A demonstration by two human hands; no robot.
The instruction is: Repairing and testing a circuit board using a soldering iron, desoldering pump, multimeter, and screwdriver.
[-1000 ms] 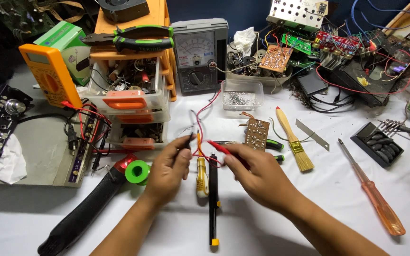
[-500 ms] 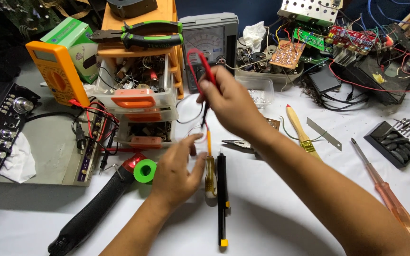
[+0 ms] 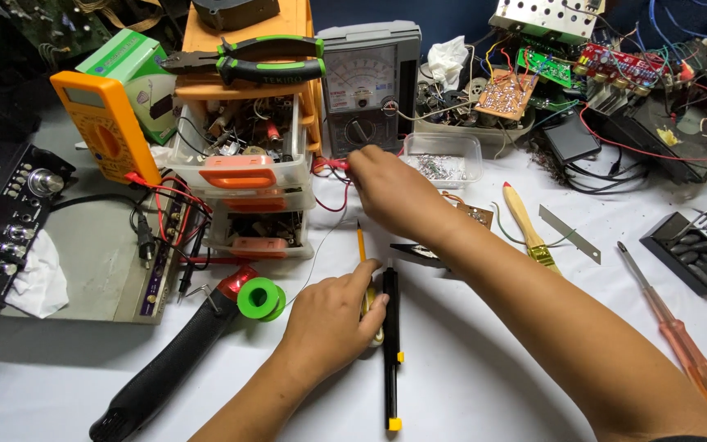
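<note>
1. The right hand [image 3: 390, 192] is now reaching up the white counter [image 3: 484, 385] toward the grey analogue meter with the round dial [image 3: 367, 90], where a second ago it was working low, close beside the left hand.
2. Its fingers are closing around the red test probe [image 3: 333, 164], pinching the probe's rear end just below the meter; the red lead [image 3: 333, 200] is looping down from there.
3. The left hand [image 3: 333, 315] is staying near the front edge, as before, with its fingers curled loosely over the yellow-handled tool [image 3: 362, 254] that is lying on the counter; whether the grip is firm cannot be told.
4. The black pen-shaped probe with yellow bands [image 3: 390, 344] is lying just beside that hand, touching the fingertips or nearly so.
5. The small brown perforated circuit board [image 3: 475, 214] is lying partly hidden behind the right forearm.
6. The green solder spool [image 3: 260, 299] is sitting left of the left hand, against the red-and-black hot-air tool [image 3: 173, 360].
7. Judgement: the red probe's shift from board to meter suggests the measuring is pausing.
</note>
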